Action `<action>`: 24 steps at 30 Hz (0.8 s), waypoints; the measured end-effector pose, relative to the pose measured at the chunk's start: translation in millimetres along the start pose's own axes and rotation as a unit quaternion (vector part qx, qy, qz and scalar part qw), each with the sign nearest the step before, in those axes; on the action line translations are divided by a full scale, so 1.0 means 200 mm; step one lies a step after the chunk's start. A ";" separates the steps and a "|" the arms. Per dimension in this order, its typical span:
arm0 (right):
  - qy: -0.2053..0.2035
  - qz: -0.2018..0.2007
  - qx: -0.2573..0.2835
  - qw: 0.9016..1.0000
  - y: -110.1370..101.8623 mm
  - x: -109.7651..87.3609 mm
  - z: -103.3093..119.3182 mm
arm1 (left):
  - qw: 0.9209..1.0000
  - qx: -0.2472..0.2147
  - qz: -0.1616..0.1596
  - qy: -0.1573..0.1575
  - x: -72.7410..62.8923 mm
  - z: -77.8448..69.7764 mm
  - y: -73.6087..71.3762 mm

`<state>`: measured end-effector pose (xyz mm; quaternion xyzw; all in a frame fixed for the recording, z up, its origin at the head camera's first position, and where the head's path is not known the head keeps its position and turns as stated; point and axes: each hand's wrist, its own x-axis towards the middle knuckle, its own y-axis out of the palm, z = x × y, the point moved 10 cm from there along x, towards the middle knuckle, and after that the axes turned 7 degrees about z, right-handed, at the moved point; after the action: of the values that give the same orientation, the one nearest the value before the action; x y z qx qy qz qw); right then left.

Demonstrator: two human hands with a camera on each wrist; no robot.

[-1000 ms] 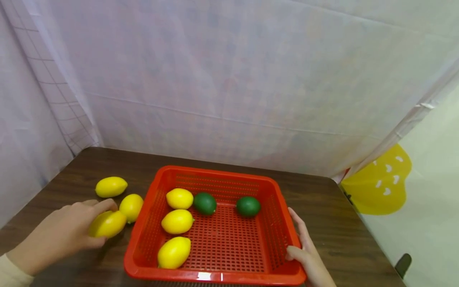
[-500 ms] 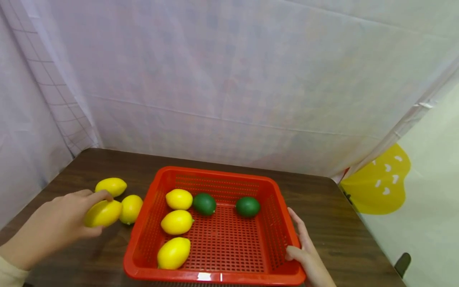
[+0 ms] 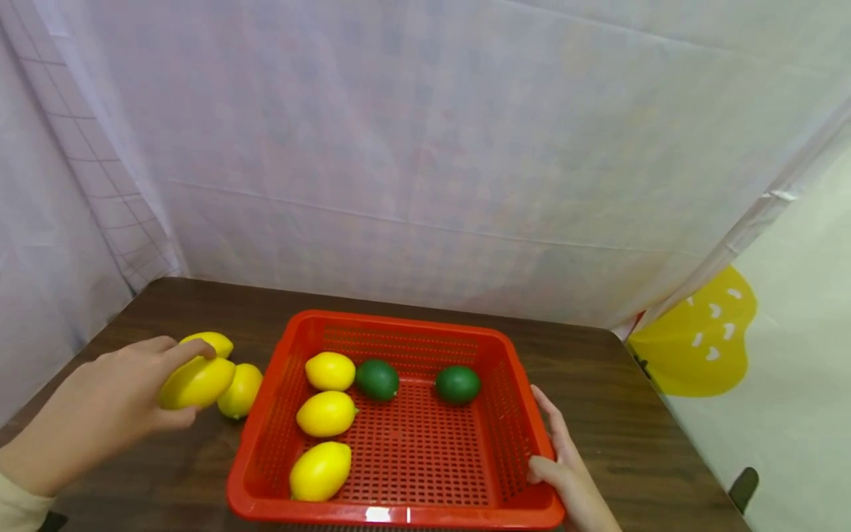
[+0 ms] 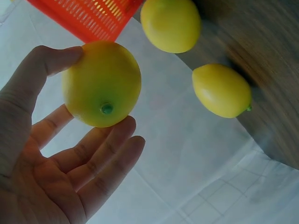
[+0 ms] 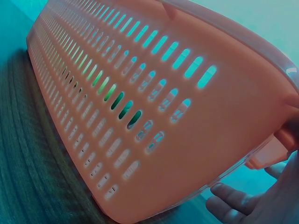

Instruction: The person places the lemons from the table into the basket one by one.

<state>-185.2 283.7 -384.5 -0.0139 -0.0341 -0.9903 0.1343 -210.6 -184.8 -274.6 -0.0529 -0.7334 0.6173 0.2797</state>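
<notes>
1. Pinching a yellow lemon (image 3: 197, 383) between thumb and fingertips, the left hand (image 3: 109, 399) carries it out at the end of the grip, at about two o'clock from the middle of the hand in the head view.
2. Seen from the left wrist, the thumb presses the fruit at eleven o'clock and a fingertip meets it near five; the palm sits apart from it, toward seven o'clock. The green stem end shows low on the lemon, toward six.
3. Around the held fruit in the head view, a near loose lemon (image 3: 241, 393) lies at three o'clock and a far loose lemon (image 3: 218, 342) at one, both on the tabletop (image 3: 638, 421).
4. Just past the near loose lemon, also at three o'clock, stands the red basket (image 3: 465, 516). The held lemon is outside it, a little past nine o'clock from its centre.
5. At the basket's four o'clock, the right hand (image 3: 568, 473) grasps its side, thumb hooked over the rim.
6. Within the basket, three lemons (image 3: 326, 414) line the side from eight to ten o'clock; two dark green fruits (image 3: 457, 385) lie near eleven and two.
</notes>
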 end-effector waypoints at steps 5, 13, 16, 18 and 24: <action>0.001 -0.004 0.004 1.000 0.00 0.00 -0.01 | 1.000 -0.015 0.021 -0.005 0.03 -0.02 0.01; 0.011 -0.001 0.000 1.000 0.02 0.00 0.01 | 0.999 -0.030 0.038 -0.007 0.07 -0.06 0.03; 0.017 -0.005 0.001 1.000 0.02 0.00 0.01 | 0.998 -0.035 0.044 -0.005 0.08 -0.07 0.03; 0.020 -0.005 0.003 1.000 0.02 0.00 0.02 | 0.999 -0.035 0.040 0.000 0.09 -0.08 0.03; 0.035 -0.006 0.019 0.999 0.02 0.00 0.01 | 0.999 -0.034 0.032 0.012 0.11 -0.13 0.01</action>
<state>-183.5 279.1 -382.7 0.0237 -0.0484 -0.9901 0.1294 -217.1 -153.0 -266.0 -0.0934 -0.7487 0.5999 0.2662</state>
